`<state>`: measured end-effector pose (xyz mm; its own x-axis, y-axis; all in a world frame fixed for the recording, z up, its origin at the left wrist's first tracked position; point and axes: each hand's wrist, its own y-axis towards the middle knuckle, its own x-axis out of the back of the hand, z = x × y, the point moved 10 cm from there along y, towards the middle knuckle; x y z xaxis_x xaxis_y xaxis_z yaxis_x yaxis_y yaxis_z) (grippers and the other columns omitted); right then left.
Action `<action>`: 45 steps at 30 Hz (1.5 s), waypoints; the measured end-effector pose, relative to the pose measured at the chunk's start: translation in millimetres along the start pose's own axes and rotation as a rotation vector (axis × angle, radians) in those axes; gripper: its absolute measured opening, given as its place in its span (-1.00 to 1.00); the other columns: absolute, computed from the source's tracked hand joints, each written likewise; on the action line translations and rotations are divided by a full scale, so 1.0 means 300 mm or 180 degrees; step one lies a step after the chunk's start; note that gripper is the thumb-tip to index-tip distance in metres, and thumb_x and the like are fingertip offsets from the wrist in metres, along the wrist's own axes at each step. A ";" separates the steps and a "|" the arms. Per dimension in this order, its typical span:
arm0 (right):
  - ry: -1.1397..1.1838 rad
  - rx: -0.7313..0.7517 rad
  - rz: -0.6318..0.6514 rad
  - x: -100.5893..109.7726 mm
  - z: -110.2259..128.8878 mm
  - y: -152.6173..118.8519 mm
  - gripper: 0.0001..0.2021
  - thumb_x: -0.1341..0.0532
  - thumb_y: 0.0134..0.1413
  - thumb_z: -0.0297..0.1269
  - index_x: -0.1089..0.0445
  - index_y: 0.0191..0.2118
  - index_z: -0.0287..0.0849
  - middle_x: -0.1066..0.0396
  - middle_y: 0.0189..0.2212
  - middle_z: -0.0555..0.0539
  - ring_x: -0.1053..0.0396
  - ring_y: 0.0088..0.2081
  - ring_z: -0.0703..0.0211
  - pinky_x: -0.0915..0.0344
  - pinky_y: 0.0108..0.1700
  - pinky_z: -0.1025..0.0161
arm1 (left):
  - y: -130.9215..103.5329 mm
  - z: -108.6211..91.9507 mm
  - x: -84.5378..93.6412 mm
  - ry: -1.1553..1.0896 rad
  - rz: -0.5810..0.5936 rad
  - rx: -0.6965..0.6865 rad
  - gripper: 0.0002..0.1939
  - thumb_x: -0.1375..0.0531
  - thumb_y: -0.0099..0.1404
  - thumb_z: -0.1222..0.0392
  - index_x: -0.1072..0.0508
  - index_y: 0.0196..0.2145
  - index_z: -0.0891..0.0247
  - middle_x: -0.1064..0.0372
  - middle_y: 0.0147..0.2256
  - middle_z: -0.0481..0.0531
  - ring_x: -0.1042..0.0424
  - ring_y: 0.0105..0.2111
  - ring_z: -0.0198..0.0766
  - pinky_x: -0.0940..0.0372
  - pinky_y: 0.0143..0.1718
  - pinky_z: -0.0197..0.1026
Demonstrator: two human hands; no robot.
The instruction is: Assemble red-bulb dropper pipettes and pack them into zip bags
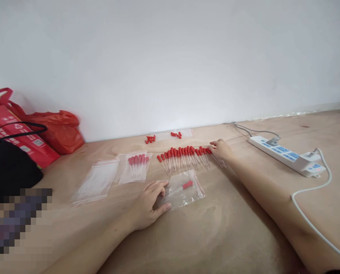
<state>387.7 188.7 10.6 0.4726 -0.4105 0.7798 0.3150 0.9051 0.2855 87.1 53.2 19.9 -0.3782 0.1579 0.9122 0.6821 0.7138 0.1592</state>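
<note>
A row of droppers (183,152) with red bulbs and thin clear stems lies in the middle of the table. At its right end is my right hand (221,148), fingers extended and a little apart over the last bulbs; parts of those droppers are hidden beneath it. My left hand (150,203) rests on the table with thumb and fingers spread, touching the left edge of a clear zip bag (177,198). A single red bulb (188,184) shows on that bag; whether it is inside I cannot tell. Left of the row, another bag (126,175) has several red-bulbed droppers over it.
Flat zip bags (97,180) lie at the left. Loose red bulbs (150,139) and a clear bag (187,133) are near the wall. A white power strip (284,154) with cables stands right, its white cord (309,220) crossing my right forearm. Red bags (64,131) sit far left.
</note>
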 end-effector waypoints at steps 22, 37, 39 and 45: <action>0.3424 -0.0707 -0.0089 0.042 0.009 -0.137 -0.82 -0.09 0.01 -0.18 -0.11 -0.46 -0.15 -0.27 -0.65 0.09 -0.13 -0.71 0.43 -0.05 -0.70 0.46 | -0.003 0.012 -0.011 0.0078 0.0054 -0.0022 -0.61 -0.06 0.21 0.04 -0.16 -0.02 0.17 -0.15 0.05 0.07 -0.12 0.05 -0.11 -0.06 0.04 0.01; 0.3523 -0.0442 0.2010 -0.169 0.235 -0.476 -0.70 -0.35 -0.34 -0.18 -0.30 -0.45 -0.22 -0.29 -0.67 0.09 -0.26 -0.63 0.39 -0.26 -0.56 0.40 | -0.002 -0.001 -0.006 0.0073 0.0030 -0.0022 -0.57 -0.05 0.21 0.04 -0.11 0.01 0.21 -0.16 0.04 0.10 -0.12 0.04 -0.12 -0.07 0.05 0.00; 0.3105 -0.0080 0.2197 -0.179 0.258 -0.489 -0.69 -0.32 -0.30 -0.12 -0.33 -0.43 -0.22 -0.28 -0.69 0.10 -0.18 -0.70 0.42 -0.16 -0.65 0.42 | -0.001 -0.003 -0.008 0.0063 0.0046 -0.0036 -0.57 -0.04 0.22 0.04 -0.10 0.02 0.20 -0.15 0.04 0.10 -0.12 0.05 -0.12 -0.06 0.05 0.00; 0.2910 0.0729 0.2401 -0.175 0.338 -0.504 -0.72 -0.32 -0.32 -0.09 -0.40 -0.51 -0.23 -0.40 -0.40 -0.06 -0.33 -0.44 0.30 -0.26 -0.41 0.34 | 0.000 0.005 -0.012 0.0105 0.0027 -0.0027 -0.57 -0.05 0.21 0.04 -0.11 0.01 0.20 -0.17 0.03 0.10 -0.13 0.04 -0.12 -0.06 0.05 0.02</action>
<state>231.7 84.5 -16.8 0.9119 0.3869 0.1369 -0.4006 0.9116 0.0923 87.5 53.7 15.9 -0.3516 0.1413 0.9254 0.6904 0.7067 0.1544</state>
